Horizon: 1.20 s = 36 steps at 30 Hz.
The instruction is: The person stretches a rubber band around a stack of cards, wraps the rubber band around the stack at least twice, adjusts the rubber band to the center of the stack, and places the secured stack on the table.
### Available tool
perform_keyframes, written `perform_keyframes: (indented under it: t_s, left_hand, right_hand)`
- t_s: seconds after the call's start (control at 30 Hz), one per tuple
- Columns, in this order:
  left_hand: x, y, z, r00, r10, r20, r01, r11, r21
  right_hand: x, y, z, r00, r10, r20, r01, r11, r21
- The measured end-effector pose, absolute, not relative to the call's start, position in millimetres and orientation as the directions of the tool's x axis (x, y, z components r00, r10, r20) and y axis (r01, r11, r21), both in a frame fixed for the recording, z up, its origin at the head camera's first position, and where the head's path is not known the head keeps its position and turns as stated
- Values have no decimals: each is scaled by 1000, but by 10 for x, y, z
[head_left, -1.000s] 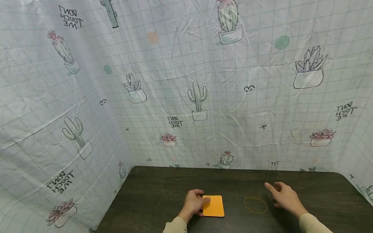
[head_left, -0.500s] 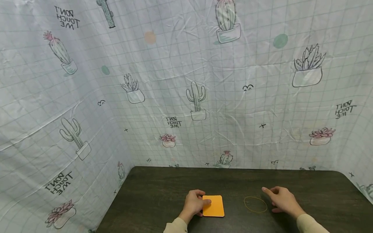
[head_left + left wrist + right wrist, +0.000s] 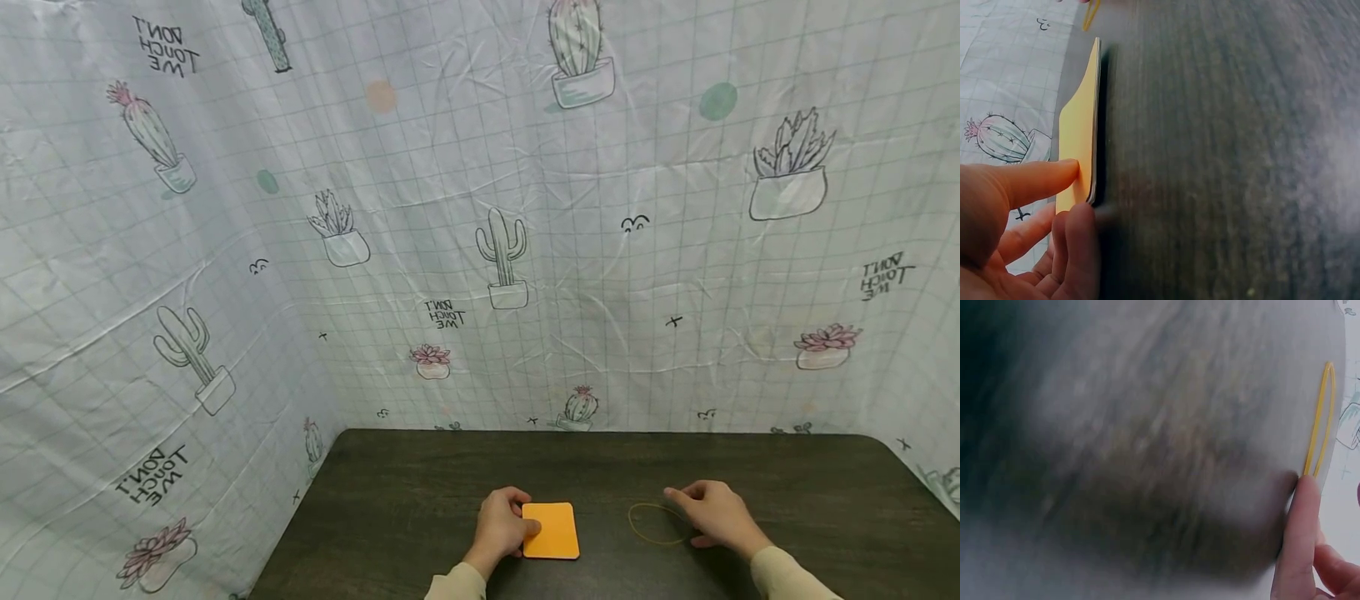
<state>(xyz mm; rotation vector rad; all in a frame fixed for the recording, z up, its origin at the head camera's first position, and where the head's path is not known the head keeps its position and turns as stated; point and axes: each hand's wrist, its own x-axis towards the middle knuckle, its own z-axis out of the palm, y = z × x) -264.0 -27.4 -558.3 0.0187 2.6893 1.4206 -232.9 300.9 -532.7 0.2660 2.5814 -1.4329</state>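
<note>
Two things lie on the dark table [image 3: 420, 475] in front of you: an orange pad [image 3: 551, 530] near the front edge and a yellow rubber band [image 3: 656, 525] just to its right, flat and apart from the pad. Your left hand [image 3: 501, 525] rests at the pad's left edge, thumb laid on top and fingers curled at its side, so you are pinning it in place. Your right hand [image 3: 716, 512] is loosely spread over the band's right side, one fingertip down at its rim; nothing is pinched yet. It looks like the pick-up of the band is the step in hand, and the next move calls for a second finger or the thumb to nip the thin loop off the wood. The head view shows the layout only; the left wrist view shows the pad [image 3: 1079, 137] edge-on as a thin stack, and the right wrist view shows the fingertip [image 3: 1300, 512] meeting the band [image 3: 1321, 419], though blurred.
</note>
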Motion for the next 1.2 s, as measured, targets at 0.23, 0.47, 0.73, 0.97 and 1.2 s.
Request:
perform_keyframes:
  t_s: [0.23, 0.47, 0.73, 0.97, 1.2]
  left_hand:
    - [-2624, -261, -5573, -995, 63, -80, -27, 598, 801]
    - [-2594, -239, -5526, -998, 62, -31, 19, 671, 741]
    - [-2576, -236, -5483, -998, 67, 8, 53, 696, 716]
    - [-2558, -248, -5483, -998, 70, -2, 47, 680, 731]
    - [-2557, -271, -5499, -994, 103, 28, 80, 553, 829]
  right_hand:
    - [-2333, 2949, -5363, -972, 77, -224, 231, 522, -821]
    - [-2336, 2918, -5368, -979, 76, -191, 201, 542, -816]
    - [-2318, 2907, -5380, -984, 68, -166, 174, 579, -796]
    - [-2316, 2897, -5400, -986, 72, -152, 165, 592, -789]
    - [-2316, 2889, -5398, -985, 72, -156, 168, 603, -780]
